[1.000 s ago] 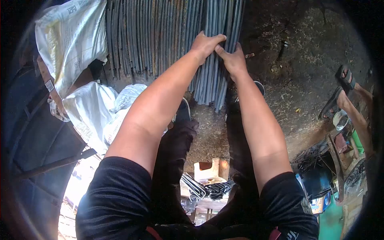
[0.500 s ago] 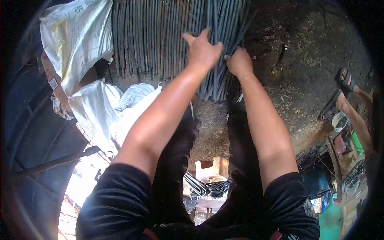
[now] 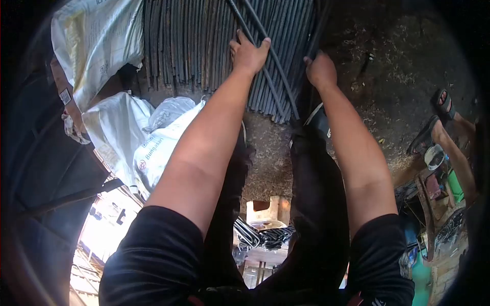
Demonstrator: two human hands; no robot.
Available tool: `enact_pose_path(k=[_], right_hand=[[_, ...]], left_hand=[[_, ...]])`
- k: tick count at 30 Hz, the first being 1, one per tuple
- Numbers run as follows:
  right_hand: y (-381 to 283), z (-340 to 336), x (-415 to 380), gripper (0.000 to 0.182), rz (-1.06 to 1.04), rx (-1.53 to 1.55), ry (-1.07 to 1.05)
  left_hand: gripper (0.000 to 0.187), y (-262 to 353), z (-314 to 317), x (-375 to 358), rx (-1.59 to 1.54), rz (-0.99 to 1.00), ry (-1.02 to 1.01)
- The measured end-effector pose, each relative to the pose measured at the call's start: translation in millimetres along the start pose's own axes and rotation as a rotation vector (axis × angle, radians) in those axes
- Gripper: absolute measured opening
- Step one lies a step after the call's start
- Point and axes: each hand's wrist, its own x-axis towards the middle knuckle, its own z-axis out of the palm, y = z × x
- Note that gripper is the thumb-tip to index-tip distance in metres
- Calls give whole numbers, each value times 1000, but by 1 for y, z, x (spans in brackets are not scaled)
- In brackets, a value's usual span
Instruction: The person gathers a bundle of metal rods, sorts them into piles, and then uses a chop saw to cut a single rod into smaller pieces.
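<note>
At the far left is a large, dark, curved panel [image 3: 48, 168], with a dark bar [image 3: 66, 205] crossing its lower part. Just right of its upper edge, a white woven sack with a yellowish stain [image 3: 99, 43] lies beside a row of long, dark, round metal rods [image 3: 189, 46]. Below that sack are brown cardboard [image 3: 62, 86] and white sacking with red and dark print [image 3: 155, 153], with a crumpled, translucent plastic bag [image 3: 168, 115] lying against it.

The rods lie side by side on the dark, stained ground [image 3: 265, 176], their near ends forming an uneven line; some toward the left of the row look rusty. Over the right part of the row, two loose dark rods [image 3: 278, 66] slant across the others, down toward the right.

The left hand [image 3: 250, 53] is partly open over these slanting rods, its thumb spread from the fingers and touching one; how firmly it grips cannot be told. Lower down, between the person's dark-trousered legs, are a tan box with a cut-out [image 3: 269, 211] and a pile of bent, dark metal pieces [image 3: 273, 237].

The right hand [image 3: 321, 70] is mostly closed at the row's right edge, by dark rods in shadow [image 3: 319, 30]; whether it holds one is unclear. At the far right are another person's feet in dark sandals [image 3: 443, 102], with a small whitish pail [image 3: 435, 157] and a green container [image 3: 455, 186] below.
</note>
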Motion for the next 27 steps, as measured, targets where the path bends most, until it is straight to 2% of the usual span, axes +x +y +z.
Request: enact_pose_path(k=[1,4,7,9,12,15,17,23,25,27], right_hand=[[-3,-4,0,38,-1,25,-27],[-5,-4,0,37,-17,24,50],[-5,-7,4,37,50,-39,-39],[-4,-6,4,37,29,-35,-12],[-1,1,4,36,-20,29,78],[4,13,-1,34,-53,86,204],[5,13,0,33,-63,84,282],[10,1,-2,43,-47,62,170],[1,-13,-9,51,128,124,-75],[5,-9,-17,54,104,129,-50]], left_hand=[[96,2,-3,3,-19,-25,-79],[95,1,3,2,75,-18,-28],[86,1,9,1,131,-25,27],[82,-1,10,-2,144,-18,48],[72,2,6,-5,20,98,-7],[65,11,9,-21,281,360,26],[67,14,16,-22,298,348,31],[73,2,30,-19,337,325,-14],[75,7,20,-26,367,311,-84],[74,13,6,-35,358,308,-124]])
